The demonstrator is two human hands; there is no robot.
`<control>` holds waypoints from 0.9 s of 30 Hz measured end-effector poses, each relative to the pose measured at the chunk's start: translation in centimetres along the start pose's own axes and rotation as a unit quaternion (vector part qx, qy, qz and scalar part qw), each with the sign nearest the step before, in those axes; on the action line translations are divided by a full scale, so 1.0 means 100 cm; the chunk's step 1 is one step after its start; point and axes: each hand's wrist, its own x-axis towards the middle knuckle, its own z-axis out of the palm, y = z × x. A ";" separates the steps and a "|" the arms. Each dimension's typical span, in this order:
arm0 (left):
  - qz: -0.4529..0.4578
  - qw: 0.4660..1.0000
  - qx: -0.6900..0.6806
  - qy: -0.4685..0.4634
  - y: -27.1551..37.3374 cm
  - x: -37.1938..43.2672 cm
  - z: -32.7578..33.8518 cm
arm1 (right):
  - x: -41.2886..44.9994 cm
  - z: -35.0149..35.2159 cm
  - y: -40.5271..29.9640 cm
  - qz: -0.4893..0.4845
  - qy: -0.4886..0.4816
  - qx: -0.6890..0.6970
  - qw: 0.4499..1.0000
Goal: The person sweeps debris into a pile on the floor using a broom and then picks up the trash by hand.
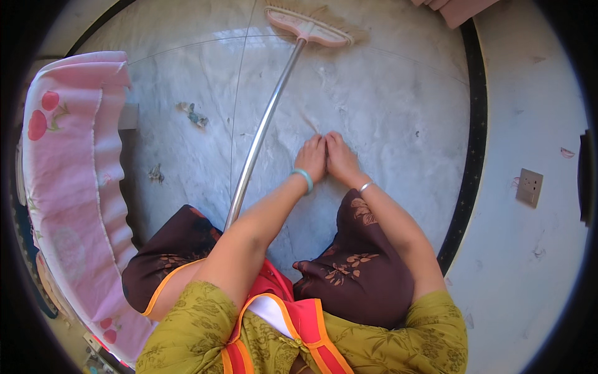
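Note:
My left hand (311,158), with a pale green bangle (304,181) at its wrist, is low over the marble floor (280,154). My right hand (342,158), with a silver bangle (366,187), meets it at the fingertips. The fingers point down, and what lies beneath them or between the palms is hidden. A thin brownish streak or strand (308,119) runs from the floor beyond towards my fingertips. Left of my hands lies a broom's metal handle (264,133); its pink and white head (308,29) is farther away, and its near end is hidden by my left arm.
A bed with a pink ruffled cover (70,173) stands at left. Small clumps of debris (192,114) and a grey tuft (155,173) lie on the floor near it. Dust lies about the bristles. At right are a black floor border (474,117) and a wall with a socket (529,188).

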 end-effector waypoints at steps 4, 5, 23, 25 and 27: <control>0.011 0.991 0.009 -0.134 -0.005 0.000 -0.001 | 0.008 -0.007 -0.002 0.044 -0.065 -0.027 0.997; -0.004 0.973 0.019 -0.232 -0.005 -0.002 -0.002 | 0.010 -0.009 -0.003 0.070 -0.136 -0.044 0.987; -0.045 0.985 0.002 -0.168 -0.001 0.003 -0.021 | 0.002 -0.011 -0.005 0.038 -0.009 -0.017 0.999; -0.034 0.972 0.009 -0.233 -0.005 0.003 -0.021 | 0.008 -0.015 -0.006 0.058 -0.090 -0.060 0.992; -0.034 0.981 -0.003 -0.192 -0.007 0.004 -0.023 | 0.014 -0.017 -0.007 0.045 -0.093 -0.040 0.994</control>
